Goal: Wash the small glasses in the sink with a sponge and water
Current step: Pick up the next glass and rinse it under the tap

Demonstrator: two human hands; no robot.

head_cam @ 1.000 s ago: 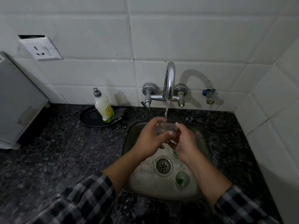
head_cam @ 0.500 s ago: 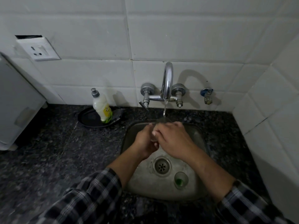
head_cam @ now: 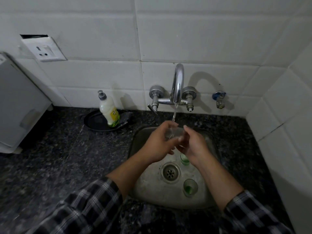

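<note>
Clear and small, the drinking glass (head_cam: 173,134) I am washing sits between my two hands over the far part of the round steel sink (head_cam: 143,191). My left hand (head_cam: 157,144) has its fingers (head_cam: 166,126) curled round the glass from the left. My right hand (head_cam: 194,146) grips it from the right, fingertips raised to its rim. A thin stream of water (head_cam: 174,115) falls from the curved chrome tap (head_cam: 177,81) on the white tiled wall straight onto the glass.

Two more small glasses with green liquid at the bottom stand upright in the basin. One glass (head_cam: 184,160) is just right of the round metal drain (head_cam: 170,173), partly hidden under my right wrist. The other glass (head_cam: 190,187) stands nearer to me, right of the drain and apart from the first.

On the dark speckled stone table (head_cam: 67,157), left of the sink and against the wall, a white soap bottle with a grey cap (head_cam: 108,112) stands in a shallow black dish (head_cam: 94,123). A grey appliance (head_cam: 18,107) sits at the far left, under a white wall socket (head_cam: 44,48).
</note>
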